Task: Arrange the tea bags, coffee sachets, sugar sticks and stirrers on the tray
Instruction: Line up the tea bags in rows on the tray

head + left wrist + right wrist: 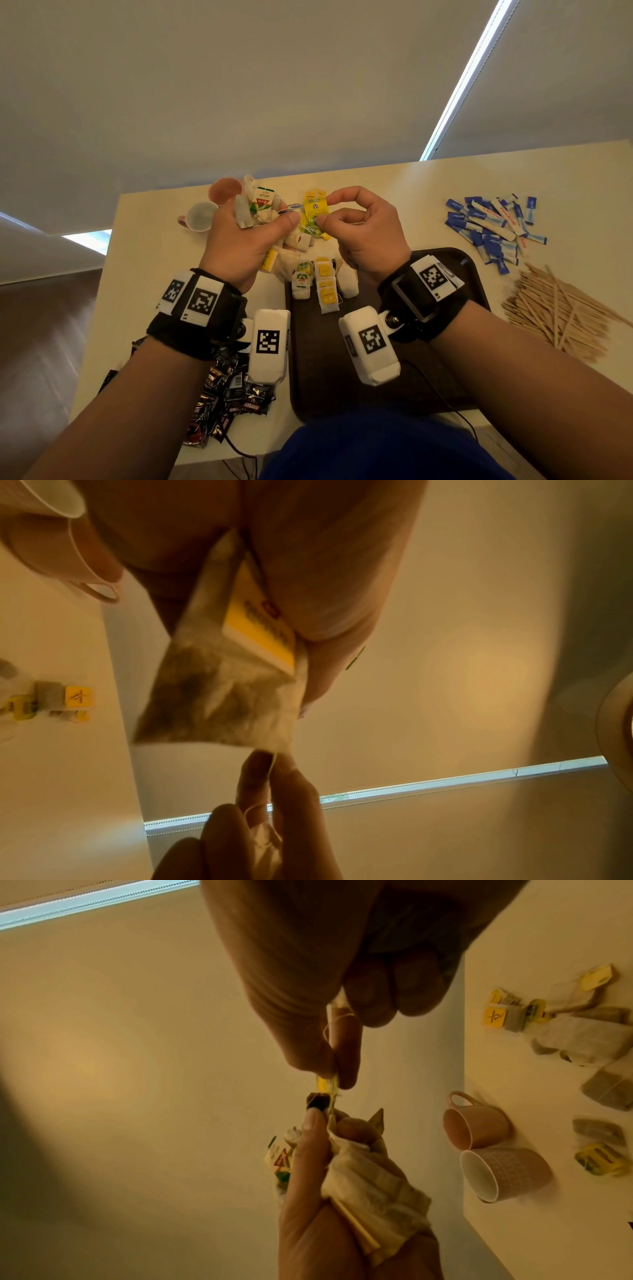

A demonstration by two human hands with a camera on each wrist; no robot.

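Above the table my left hand (255, 219) grips a bunch of tea bags (260, 205), seen in the right wrist view as a crumpled white bundle (369, 1185). My right hand (327, 210) pinches the yellow tag (315, 207) of one tea bag between thumb and forefinger. In the left wrist view that tea bag (219, 685) hangs between both hands. A few rows of tea bags (323, 284) lie at the far left end of the dark brown tray (376, 383). Loose tea bags (582, 1034) lie on the table beyond the tray.
Dark coffee sachets (227, 394) are heaped left of the tray. Blue and white sugar sticks (493, 226) lie at the far right, wooden stirrers (561, 308) nearer on the right. Two pink cups (202, 216) lie on their sides at the far left edge.
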